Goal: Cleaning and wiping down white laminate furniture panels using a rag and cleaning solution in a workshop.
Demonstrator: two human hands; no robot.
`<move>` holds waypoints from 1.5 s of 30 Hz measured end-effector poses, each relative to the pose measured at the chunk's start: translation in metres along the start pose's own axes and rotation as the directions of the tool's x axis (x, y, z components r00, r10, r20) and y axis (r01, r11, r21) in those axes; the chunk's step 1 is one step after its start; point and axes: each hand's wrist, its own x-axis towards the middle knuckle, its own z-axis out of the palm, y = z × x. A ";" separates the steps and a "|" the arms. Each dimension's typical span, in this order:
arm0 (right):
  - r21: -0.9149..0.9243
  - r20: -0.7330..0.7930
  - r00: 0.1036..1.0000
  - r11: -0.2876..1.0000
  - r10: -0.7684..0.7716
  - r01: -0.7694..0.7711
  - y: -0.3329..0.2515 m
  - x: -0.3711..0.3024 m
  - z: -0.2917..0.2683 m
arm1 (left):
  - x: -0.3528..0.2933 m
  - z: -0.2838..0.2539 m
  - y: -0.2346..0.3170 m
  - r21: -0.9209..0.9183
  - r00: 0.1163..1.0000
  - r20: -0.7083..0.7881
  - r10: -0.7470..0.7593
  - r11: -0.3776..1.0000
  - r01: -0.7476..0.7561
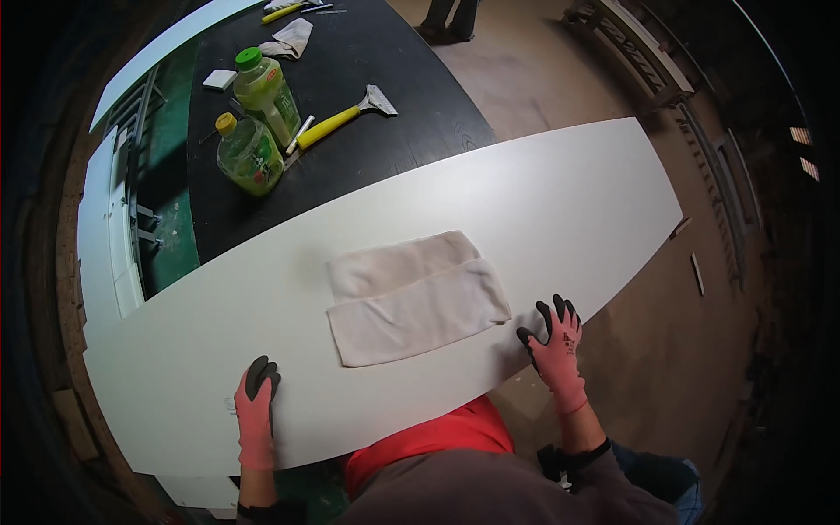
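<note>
A long white panel (560,201) lies in front of me, and a folded off-white cloth (411,297) rests on its middle. Both my hands wear pink gloves with black fingers. My left hand (256,402) is over the near left part of the panel, its fingers bent slightly and close together, with nothing seen in them. Over the panel's near edge, right of the cloth, my right hand (555,346) has its fingers spread and holds nothing. Whether either hand touches the panel is hard to tell.
Beyond the panel, a black tabletop (402,79) carries a green-capped bottle (265,96), a yellow-capped bottle (249,156), a yellow-handled scraper (337,122), a white block (219,80) and a crumpled cloth (290,39). A person's legs (451,17) stand farther back. A wooden pallet (630,48) is at far right.
</note>
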 end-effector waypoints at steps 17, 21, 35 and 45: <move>0.066 0.023 0.769 0.769 -0.639 0.636 -0.057 0.115 0.035 | 0.067 0.095 -0.003 0.858 0.729 0.115 0.675 0.303 -0.415; 0.048 0.031 0.762 0.762 -0.647 0.646 -0.064 0.113 0.038 | 0.072 0.095 -0.001 0.844 0.821 0.154 0.550 0.359 -0.399; -0.039 0.387 0.567 0.601 -0.727 0.798 -0.051 0.096 -0.011 | -0.021 0.077 0.042 0.514 0.201 0.611 0.766 -0.191 -0.836; -0.004 0.331 0.681 0.720 -0.654 0.694 0.005 0.071 -0.051 | -0.037 0.047 0.018 0.207 0.389 0.618 0.683 0.336 -0.919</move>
